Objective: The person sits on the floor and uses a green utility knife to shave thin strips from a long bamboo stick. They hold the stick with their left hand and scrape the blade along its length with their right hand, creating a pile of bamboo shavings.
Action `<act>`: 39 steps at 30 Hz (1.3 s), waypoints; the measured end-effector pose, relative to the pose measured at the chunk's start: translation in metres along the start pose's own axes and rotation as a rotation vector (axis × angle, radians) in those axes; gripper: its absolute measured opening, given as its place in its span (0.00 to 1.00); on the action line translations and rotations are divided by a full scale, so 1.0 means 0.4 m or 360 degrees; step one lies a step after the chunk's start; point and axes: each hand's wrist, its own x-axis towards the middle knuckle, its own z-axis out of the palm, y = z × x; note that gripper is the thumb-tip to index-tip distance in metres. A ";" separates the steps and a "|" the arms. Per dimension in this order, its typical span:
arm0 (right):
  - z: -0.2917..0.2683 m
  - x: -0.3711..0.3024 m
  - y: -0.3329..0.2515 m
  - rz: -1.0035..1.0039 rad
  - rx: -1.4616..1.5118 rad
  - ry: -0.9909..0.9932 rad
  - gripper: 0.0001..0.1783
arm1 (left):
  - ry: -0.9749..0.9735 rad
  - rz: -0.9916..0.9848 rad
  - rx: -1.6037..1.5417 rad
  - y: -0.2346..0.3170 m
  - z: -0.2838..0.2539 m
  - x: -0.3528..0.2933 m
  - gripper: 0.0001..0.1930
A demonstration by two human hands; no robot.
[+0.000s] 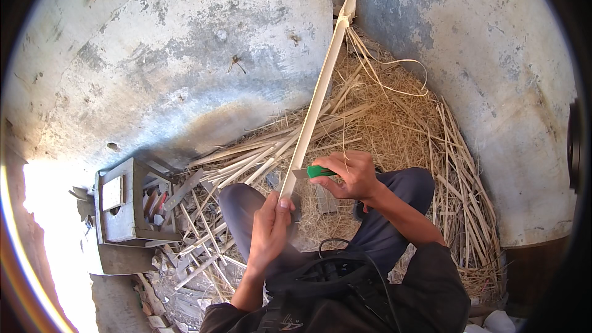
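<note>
A long pale split-bamboo strip (pixel 315 106) slants up and away from my lap toward the wall corner. My left hand (pixel 269 223) is closed round its near end, with the thumb on top. In my right hand (pixel 351 174) is a knife with a green handle (pixel 321 171). The short blade (pixel 300 174) points left and meets the strip just beyond my left hand. Near the strip's far end is a knobby joint (pixel 343 20), where several thin slivers (pixel 370 58) hang off and curl to the right.
Shavings (pixel 394 123) are heaped in the corner between two peeling walls (pixel 185 37). Loose bamboo strips (pixel 246 163) lie left of my knees, and more sticks (pixel 462 191) lean along the right wall. At the left stands a worn box (pixel 123 225) with tools inside.
</note>
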 end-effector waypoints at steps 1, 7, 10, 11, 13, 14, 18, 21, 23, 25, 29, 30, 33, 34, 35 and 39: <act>-0.001 0.001 -0.001 0.0004 -0.0002 0.0004 0.18 | -0.0004 -0.0005 -0.0004 -0.001 -0.001 0.000 0.17; -0.008 -0.003 -0.002 0.0029 -0.0046 -0.0071 0.19 | -0.0011 -0.0012 -0.0009 -0.006 0.000 0.000 0.18; 0.003 -0.007 0.030 0.0140 0.0064 0.0128 0.18 | -0.0041 -0.0062 0.0005 -0.012 -0.003 -0.006 0.19; -0.006 -0.004 0.048 0.0292 0.0067 0.0161 0.19 | -0.0059 -0.0089 0.0013 -0.019 -0.005 -0.013 0.19; -0.043 0.011 0.092 0.0594 0.0066 0.0225 0.21 | -0.0124 -0.0090 -0.0031 -0.051 -0.001 -0.036 0.19; -0.058 0.012 0.110 0.0652 0.0003 0.0189 0.21 | -0.0168 -0.0063 -0.0081 -0.080 0.003 -0.051 0.19; -0.084 0.000 0.132 0.0828 -0.0072 0.0163 0.21 | -0.0350 -0.0158 -0.0068 -0.065 -0.003 -0.076 0.19; -0.082 0.005 0.116 0.0833 0.0062 0.0213 0.21 | -0.0221 -0.0095 -0.0106 -0.063 -0.004 -0.075 0.19; -0.081 0.005 0.119 0.0762 0.0029 0.0167 0.21 | -0.0137 -0.0065 -0.0154 -0.062 -0.010 -0.069 0.18; -0.080 0.005 0.108 0.0695 0.0108 0.0085 0.19 | -0.0100 -0.0067 -0.0197 -0.064 -0.023 -0.060 0.18; -0.064 0.002 0.079 0.0440 0.0238 -0.0019 0.15 | -0.0051 -0.0116 -0.0223 -0.046 -0.029 -0.048 0.17; -0.059 0.005 0.071 0.0346 0.0238 -0.0007 0.15 | -0.0043 -0.0095 -0.0201 -0.048 -0.029 -0.046 0.17; -0.042 0.007 0.065 0.0173 0.0214 0.0039 0.17 | -0.0027 -0.0034 -0.0122 -0.050 -0.023 -0.041 0.16; -0.040 0.008 0.063 0.0171 0.0214 0.0035 0.17 | -0.0028 -0.0014 -0.0085 -0.046 -0.021 -0.040 0.16; -0.039 0.009 0.060 0.0168 0.0214 0.0030 0.17 | -0.0030 0.0005 -0.0048 -0.040 -0.018 -0.040 0.16; -0.035 0.005 0.060 0.0206 0.0202 0.0059 0.19 | -0.0058 -0.0030 0.0037 -0.015 -0.005 -0.043 0.18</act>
